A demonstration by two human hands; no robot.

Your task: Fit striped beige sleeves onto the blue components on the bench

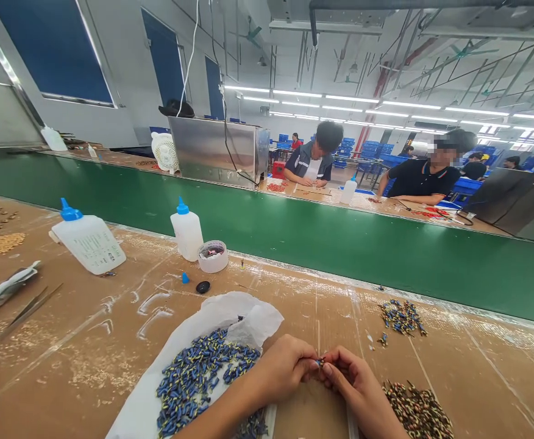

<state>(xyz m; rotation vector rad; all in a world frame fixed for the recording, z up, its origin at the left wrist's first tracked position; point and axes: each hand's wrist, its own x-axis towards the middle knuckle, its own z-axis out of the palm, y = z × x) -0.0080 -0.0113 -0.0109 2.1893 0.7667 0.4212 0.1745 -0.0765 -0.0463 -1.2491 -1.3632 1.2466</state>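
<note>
My left hand (285,367) and my right hand (352,381) meet at the fingertips low in the middle of the view, both pinched on a tiny blue part (320,361) between them. Just left of my left hand lies a white plastic bag (253,317) spread open with a heap of small blue parts (198,378) on it. A pile of dark coiled parts (416,411) lies right of my right hand. A smaller cluster of blue and yellow parts (402,317) sits farther back on the right.
The brown workbench (88,341) carries two white squeeze bottles with blue caps (88,241) (187,231), a small white round tub (213,256), tweezers (27,311) and tan bits at the left. A green conveyor belt (294,228) runs behind. Two people sit across it.
</note>
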